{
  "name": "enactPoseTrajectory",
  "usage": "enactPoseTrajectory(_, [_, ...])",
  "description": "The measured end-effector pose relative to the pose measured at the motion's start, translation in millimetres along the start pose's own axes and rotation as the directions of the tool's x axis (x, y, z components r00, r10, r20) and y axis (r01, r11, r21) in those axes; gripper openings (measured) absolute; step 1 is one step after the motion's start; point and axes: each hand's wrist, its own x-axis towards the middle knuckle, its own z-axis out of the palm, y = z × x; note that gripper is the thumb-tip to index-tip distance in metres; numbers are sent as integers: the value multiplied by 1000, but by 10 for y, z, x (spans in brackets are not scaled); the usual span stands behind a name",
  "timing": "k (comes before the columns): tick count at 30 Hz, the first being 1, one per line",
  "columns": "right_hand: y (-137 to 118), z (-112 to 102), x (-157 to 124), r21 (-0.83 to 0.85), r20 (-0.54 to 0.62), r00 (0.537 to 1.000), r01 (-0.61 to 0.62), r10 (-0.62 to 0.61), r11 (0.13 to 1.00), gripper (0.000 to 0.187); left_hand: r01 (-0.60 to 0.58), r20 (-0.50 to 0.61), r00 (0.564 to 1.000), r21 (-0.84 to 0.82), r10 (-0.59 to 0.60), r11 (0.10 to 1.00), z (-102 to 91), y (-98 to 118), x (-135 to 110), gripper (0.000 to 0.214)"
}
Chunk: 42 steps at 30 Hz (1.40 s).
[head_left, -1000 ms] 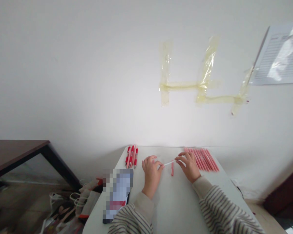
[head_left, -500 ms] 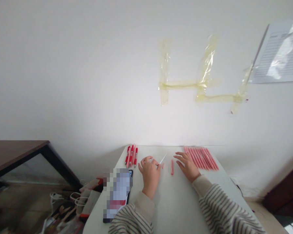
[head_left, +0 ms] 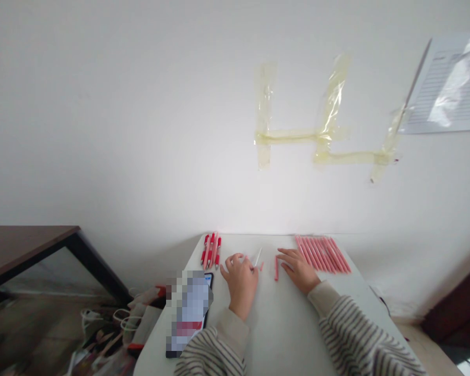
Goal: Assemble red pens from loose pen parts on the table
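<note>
My left hand is over the middle of the white table, its fingers curled. A thin white stick, like a pen refill, angles up from beside its thumb and index finger, its lower end hidden by them. Just right of it lies a small pink piece. A short pink pen barrel lies between my hands. My right hand rests palm down with fingers spread, its fingertips beside the barrel and nothing in its grasp. Behind it, a row of several pink pen barrels lies side by side.
Several red and pink pens lie at the table's far left corner. A phone, partly blurred out, lies along the left edge. The wall stands behind the table. Cables and bags clutter the floor at left.
The white refill has swung to a steeper angle and shifted slightly left with my left hand. My right hand has lowered and come nearer the pink barrel.
</note>
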Motion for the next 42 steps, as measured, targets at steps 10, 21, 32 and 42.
enactPoseTrajectory(10, [-39, -5, -7, 31, 69, 996, -51, 49, 998, 42, 7, 53, 999, 2, -7, 1000, -3, 21, -23, 16])
enactPoseTrajectory(21, [-45, -13, -5, 31, 90, 995, -54, 51, 998, 43, -3, 62, 998, -18, 4, 1000, -24, 31, -41, 24])
enactPoseTrajectory(32, [-59, -19, -11, 20, 101, 993, -70, 68, 997, 44, 12, 89, 996, -26, -9, 1000, 5, 20, -57, 15])
enactPoseTrajectory(42, [-91, -38, -18, 26, 97, 991, -100, 97, 995, 48, 30, 61, 998, -37, -28, 999, -50, 34, -34, 24])
